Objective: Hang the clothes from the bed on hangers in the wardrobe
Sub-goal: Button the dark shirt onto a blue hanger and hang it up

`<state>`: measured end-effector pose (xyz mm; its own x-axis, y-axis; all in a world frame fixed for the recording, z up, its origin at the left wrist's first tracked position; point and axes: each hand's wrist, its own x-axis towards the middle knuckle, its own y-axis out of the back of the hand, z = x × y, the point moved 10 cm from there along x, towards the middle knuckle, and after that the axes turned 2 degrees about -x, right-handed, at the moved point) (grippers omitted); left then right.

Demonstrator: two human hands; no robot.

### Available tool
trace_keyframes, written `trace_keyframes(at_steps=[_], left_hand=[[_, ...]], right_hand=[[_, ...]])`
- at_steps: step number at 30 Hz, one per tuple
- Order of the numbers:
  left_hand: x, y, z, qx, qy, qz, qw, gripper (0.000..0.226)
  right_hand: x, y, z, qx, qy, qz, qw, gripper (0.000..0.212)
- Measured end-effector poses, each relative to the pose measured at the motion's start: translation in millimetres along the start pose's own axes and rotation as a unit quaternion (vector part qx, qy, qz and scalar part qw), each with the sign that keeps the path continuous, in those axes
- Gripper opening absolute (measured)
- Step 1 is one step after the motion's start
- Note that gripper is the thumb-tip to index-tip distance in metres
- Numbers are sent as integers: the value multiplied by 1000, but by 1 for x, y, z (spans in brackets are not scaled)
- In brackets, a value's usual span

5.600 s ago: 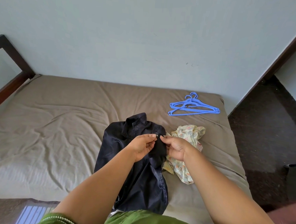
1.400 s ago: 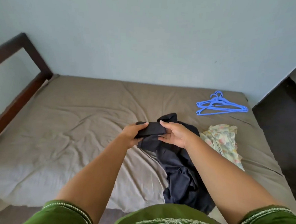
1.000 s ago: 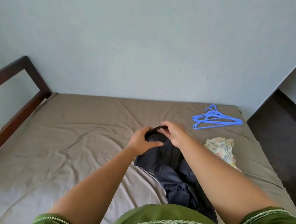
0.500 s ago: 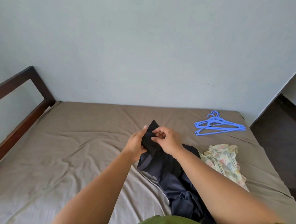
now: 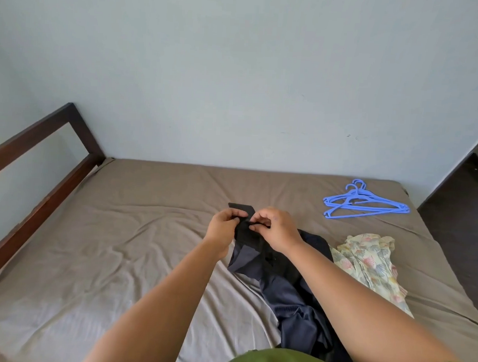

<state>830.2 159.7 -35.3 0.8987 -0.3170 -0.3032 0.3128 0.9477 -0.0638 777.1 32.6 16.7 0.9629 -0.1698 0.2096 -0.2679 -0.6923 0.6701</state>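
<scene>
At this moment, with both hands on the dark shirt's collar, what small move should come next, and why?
Probably the right hand should let go and reach for a blue hanger, while the left hand keeps its pinch on the dark shirt. The collar end is raised off the bed, yet the hangers lie untouched to the right, beyond the floral garment.

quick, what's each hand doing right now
Left hand: pinching the top edge of the dark shirt.
Right hand: pinching the same edge beside it.
</scene>
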Motion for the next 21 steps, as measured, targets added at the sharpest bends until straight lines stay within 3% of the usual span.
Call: trace_keyframes(at_steps=[6,9,13,21], left_hand=[[-12,-9,0,-91,30,-23,995,12],[-13,-6,-3,-104,36,-19,994,9],[-16,-4,-5,-130,49,-23,990,19],[-20,-16,6,-31,33,-78,996,13]], right_hand=[[-5,9,10,89,-41,70,993,12],[-10,7,3,111,-29,64,991,10],[-11,11,-5,127,-21,63,990,10],[-15,17,-3,107,-24,73,991,10]])
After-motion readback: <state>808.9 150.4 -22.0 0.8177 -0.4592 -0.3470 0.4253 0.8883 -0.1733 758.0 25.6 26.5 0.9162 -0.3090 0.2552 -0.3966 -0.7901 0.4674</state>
